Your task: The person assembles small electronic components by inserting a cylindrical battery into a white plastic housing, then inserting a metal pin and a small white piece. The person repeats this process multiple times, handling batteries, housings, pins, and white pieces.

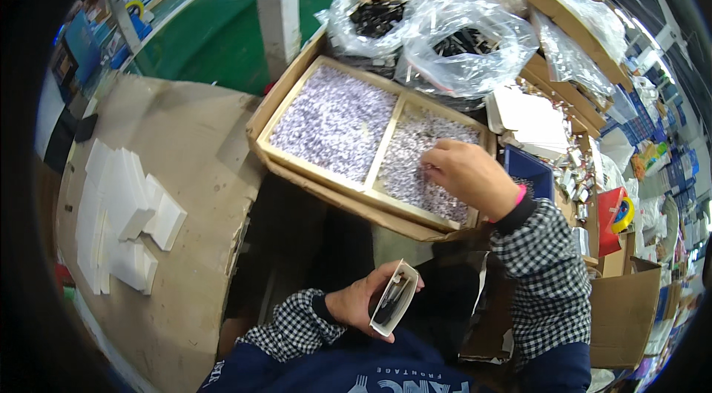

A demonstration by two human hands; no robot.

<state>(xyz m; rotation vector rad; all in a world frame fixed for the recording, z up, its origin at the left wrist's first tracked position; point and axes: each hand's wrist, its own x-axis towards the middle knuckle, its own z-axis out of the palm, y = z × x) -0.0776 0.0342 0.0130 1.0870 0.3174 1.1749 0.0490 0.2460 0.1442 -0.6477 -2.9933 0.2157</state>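
Observation:
My left hand (363,299) is wrapped round a small white box (404,309), held upright near my body. Its top is open, and dark slim pieces show inside. My right hand (463,174) reaches over the right compartment of a divided wooden tray (383,142). The fingertips are pinched together just at the heap of small whitish pieces (417,142); what they hold, if anything, is too small to make out. A larger heap of small pale purple-white pieces (334,120) fills the tray's left compartment.
White boxes (122,193) lie on the brown board-topped table (189,274) at left. Two clear plastic bags (475,48) of black parts stand behind the tray. Right of it are stacked white cards (530,122), a blue bin (530,169) and metal parts (575,182). A grey post (278,7) rises behind.

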